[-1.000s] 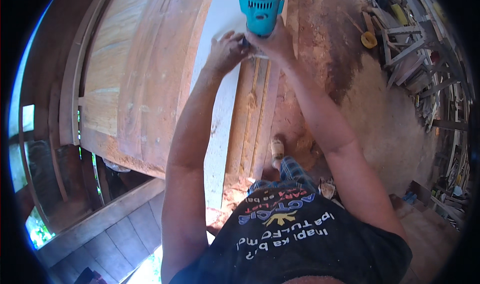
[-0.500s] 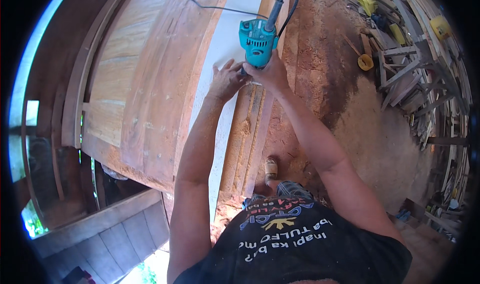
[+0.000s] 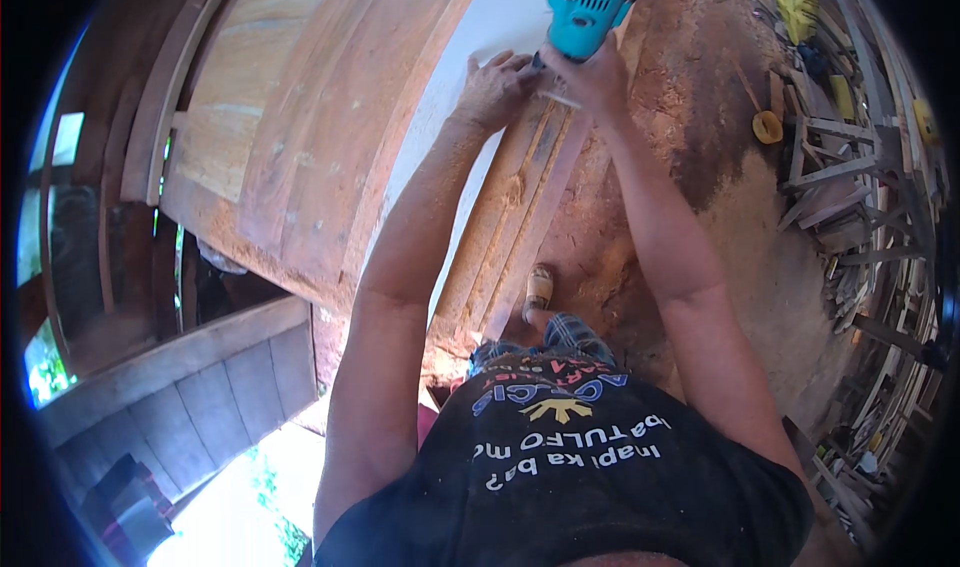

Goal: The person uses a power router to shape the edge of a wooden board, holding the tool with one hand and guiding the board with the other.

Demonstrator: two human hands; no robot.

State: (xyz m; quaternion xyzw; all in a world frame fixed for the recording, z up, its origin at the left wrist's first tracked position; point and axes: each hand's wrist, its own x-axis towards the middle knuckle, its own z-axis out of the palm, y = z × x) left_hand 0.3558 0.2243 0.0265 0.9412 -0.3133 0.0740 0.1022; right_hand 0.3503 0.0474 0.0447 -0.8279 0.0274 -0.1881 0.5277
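A teal corded power tool [image 3: 585, 12] with vent slots stands at the far end of a grooved wooden strip [image 3: 510, 197]. Its top runs out of view. My right hand [image 3: 600, 82] is closed around its lower part from the near right. My left hand [image 3: 495, 89] lies beside the tool's base, fingers spread over the long white board [image 3: 465, 42]; fingertips reach a small dark part at the tool's lower left. Fingers and blur partly hide the base. A pale edge shows between my hands. Shavings lie in the strip's grooves.
Wide brown planks [image 3: 330, 137] cover the left side. Lumber and a wooden frame [image 3: 835, 152] are piled at right, near a yellow round object [image 3: 767, 127] and a yellow sack [image 3: 797, 2]. My foot [image 3: 538, 292] is beside the strip. A plank panel [image 3: 200, 397] stands at lower left.
The tool and both hands sit farther up and to the right in the picture, partly because the view has shifted. My right hand keeps its grip; the tool's top has left the picture.
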